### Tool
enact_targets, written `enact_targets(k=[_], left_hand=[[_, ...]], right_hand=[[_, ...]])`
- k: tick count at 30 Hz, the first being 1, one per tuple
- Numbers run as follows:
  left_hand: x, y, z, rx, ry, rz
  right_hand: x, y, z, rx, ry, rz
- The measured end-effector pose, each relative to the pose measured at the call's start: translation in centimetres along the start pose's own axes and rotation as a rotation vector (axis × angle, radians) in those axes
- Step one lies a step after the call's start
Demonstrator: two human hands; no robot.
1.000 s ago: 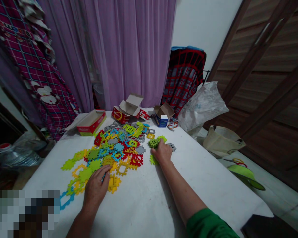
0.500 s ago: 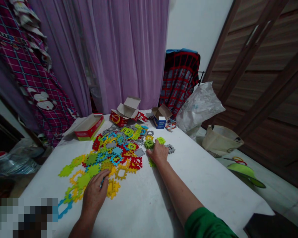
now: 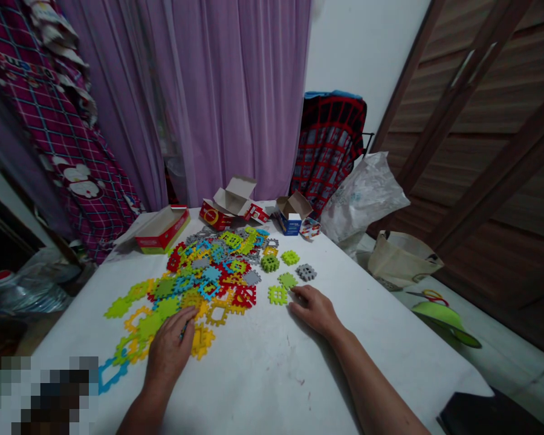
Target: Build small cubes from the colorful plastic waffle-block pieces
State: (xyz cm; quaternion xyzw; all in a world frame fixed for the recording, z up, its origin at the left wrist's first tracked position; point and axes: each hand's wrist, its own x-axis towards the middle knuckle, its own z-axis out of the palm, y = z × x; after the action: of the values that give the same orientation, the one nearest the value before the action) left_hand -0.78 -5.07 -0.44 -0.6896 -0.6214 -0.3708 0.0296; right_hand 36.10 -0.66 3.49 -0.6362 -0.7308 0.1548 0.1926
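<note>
White tabletop point(image 3: 258, 374): open lane between left hand point(image 3: 170, 344) and right hand point(image 3: 316, 309); toothed-piece heap point(image 3: 211, 273), blocking left hand's forward path; loose green pieces point(image 3: 278, 295), just before right hand; open boxes point(image 3: 292, 226), lining far edge.

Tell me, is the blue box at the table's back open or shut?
Open: the blue box has a flap standing raised at its top; whether anything lies inside, I cannot tell.

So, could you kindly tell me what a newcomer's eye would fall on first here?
Probably the heap of multicoloured, toothed plastic tiles on the white-covered table, with the bare left hand at its near side. Behind it stand an opened red cardboard box and an opened blue cardboard box, purple fabric curtains hanging beyond.
</note>
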Motion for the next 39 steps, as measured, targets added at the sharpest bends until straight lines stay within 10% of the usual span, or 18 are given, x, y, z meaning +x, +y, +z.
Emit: enact_targets(k=[18, 25, 39], left_hand=[[-0.1, 0.1, 0.0, 0.009, 0.001, -0.026], [-0.1, 0.1, 0.0, 0.004, 0.006, -0.029], [-0.1, -0.1, 0.1, 0.029, 0.012, 0.0]], right_hand=[[0.2, -2.0, 1.0, -0.116, -0.01, 0.025], [-0.1, -1.2, 0.8, -0.025, 0.184, 0.137], [9.8, -0.6, -1.7, -0.168, 0.234, 0.495]])
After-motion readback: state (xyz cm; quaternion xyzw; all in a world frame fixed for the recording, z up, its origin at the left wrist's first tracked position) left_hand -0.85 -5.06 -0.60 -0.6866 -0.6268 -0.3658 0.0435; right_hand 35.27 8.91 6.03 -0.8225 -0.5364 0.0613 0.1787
